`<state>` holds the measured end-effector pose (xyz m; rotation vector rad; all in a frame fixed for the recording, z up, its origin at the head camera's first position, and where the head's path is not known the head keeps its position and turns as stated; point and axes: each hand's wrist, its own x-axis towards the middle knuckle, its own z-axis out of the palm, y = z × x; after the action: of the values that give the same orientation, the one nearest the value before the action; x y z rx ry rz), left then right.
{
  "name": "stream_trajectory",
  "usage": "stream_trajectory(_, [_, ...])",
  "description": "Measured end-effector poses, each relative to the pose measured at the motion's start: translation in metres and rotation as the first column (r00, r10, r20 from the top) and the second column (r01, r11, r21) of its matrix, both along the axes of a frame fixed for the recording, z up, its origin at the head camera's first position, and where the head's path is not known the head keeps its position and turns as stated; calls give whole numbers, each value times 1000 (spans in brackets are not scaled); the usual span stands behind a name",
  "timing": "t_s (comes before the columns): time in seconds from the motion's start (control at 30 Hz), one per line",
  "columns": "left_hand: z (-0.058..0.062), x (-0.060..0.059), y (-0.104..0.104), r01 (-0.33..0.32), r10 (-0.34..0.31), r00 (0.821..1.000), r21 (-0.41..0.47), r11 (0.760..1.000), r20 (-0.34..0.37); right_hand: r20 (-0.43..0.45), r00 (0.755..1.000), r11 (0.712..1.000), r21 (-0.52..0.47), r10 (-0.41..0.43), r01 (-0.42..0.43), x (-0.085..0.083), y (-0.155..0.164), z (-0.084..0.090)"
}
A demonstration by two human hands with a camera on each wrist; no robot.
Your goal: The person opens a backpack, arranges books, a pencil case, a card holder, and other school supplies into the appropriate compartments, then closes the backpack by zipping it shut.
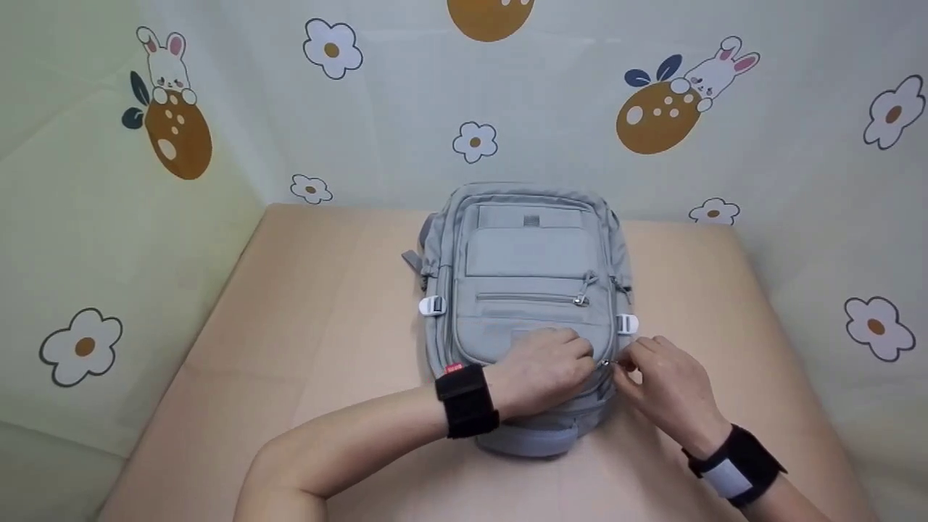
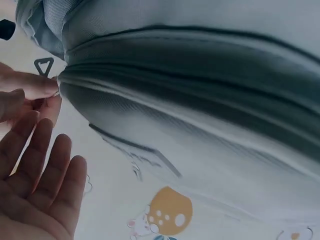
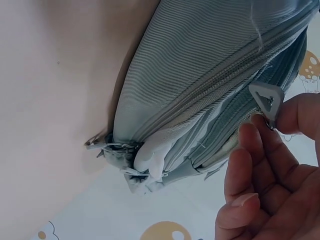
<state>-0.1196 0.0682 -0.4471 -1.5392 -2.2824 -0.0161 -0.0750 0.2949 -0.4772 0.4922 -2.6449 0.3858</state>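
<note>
Right hand [image 1: 670,384]: thumb and forefinger pinching triangular zipper pull [image 3: 266,97], other fingers loosely spread. Left hand [image 1: 544,370]: fingers relaxed, pressing flat on grey backpack [image 1: 525,261]. Backpack lying front-up on tan table [image 1: 319,312], long axis running away from body, top toward patterned wall.

Your left hand [image 1: 545,366] lies palm down, fingers relaxed and extended, forearm angled in from the lower left. Your right hand [image 1: 663,380] pinches with thumb and forefinger, remaining fingers [image 3: 245,172] loosely curled.
</note>
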Motion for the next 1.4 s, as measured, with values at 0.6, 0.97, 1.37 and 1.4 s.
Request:
stream_trajectory(0.6, [-15,-7,16,-143,153,986,-130,981,73,-79,994,997,23,81,-80,-14,12,1])
stream_trajectory(0.97, [-19,-4,16,-137,151,982,-127,982,110,-46,999,999,-29,28,-29,-57,27,-5])
stream_trajectory(1.37, [-21,-6,14,-140,153,981,-114,984,120,-91,988,989,-68,124,-130,-62,30,-6])
stream_trajectory(1.4, [-21,-6,14,-140,153,982,-115,983,111,-99,987,989,-61,130,-137,-62,30,-6])
